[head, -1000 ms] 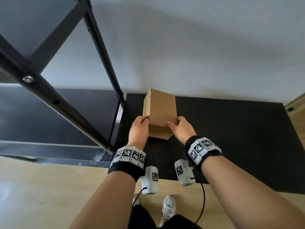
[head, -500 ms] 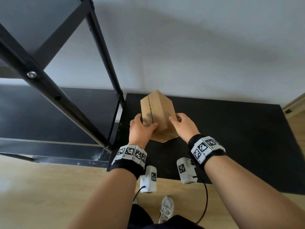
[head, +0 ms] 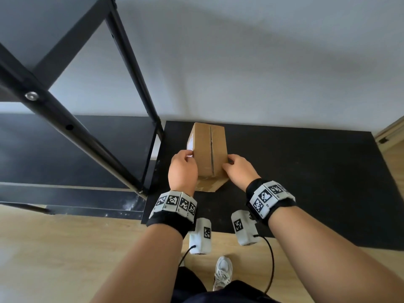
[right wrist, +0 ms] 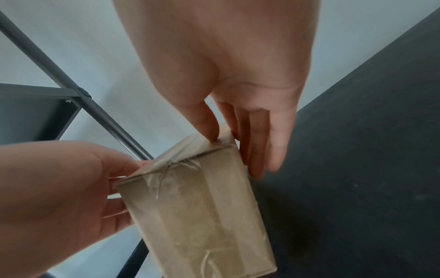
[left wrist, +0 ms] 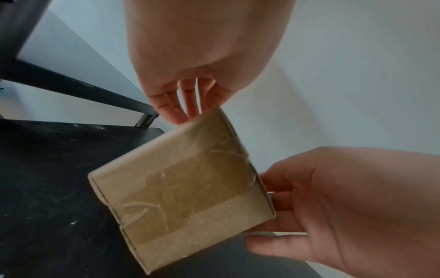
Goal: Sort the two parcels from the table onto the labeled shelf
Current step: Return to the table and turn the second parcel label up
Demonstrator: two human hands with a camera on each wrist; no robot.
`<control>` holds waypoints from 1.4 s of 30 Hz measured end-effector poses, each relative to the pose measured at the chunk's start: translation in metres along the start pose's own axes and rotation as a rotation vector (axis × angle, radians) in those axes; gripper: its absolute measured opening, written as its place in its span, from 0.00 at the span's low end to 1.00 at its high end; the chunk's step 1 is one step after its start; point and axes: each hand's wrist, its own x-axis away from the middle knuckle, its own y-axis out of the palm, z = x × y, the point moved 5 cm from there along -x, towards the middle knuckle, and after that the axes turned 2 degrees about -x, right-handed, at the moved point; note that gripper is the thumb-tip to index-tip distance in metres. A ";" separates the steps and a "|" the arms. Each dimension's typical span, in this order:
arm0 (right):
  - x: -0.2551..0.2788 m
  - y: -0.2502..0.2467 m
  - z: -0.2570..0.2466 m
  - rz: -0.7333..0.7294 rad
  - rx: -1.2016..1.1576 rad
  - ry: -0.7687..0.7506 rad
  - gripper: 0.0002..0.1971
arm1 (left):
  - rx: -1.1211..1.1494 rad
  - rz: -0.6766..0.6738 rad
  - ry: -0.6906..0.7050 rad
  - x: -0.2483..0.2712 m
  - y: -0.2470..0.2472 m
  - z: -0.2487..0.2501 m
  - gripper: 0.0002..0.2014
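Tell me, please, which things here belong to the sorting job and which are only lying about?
For the job:
- cardboard parcel, held by left hand and right hand
- black shelf
- black table

Not part of it:
- wrist cameras
- white shoe

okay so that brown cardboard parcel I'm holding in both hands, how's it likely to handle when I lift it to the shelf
The parcel looks stiff: its edges stay square between the left hand and right hand. Glossy tape across its end may be slightly slippery. It is probably light, since fingers alone hold it.
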 end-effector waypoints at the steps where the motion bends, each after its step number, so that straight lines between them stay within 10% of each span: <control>1: -0.001 0.002 0.001 -0.016 0.007 0.011 0.20 | -0.008 0.009 0.019 0.001 -0.002 -0.001 0.18; 12: 0.000 -0.023 0.007 0.166 0.045 -0.018 0.23 | -0.039 -0.065 -0.005 0.009 0.017 -0.014 0.21; 36: -0.016 -0.013 -0.008 -0.180 0.441 -0.150 0.31 | -0.495 -0.123 0.263 -0.011 0.023 0.004 0.28; 42: -0.020 -0.018 -0.009 -0.067 0.495 -0.210 0.30 | -0.612 -0.192 0.298 -0.016 0.031 0.000 0.24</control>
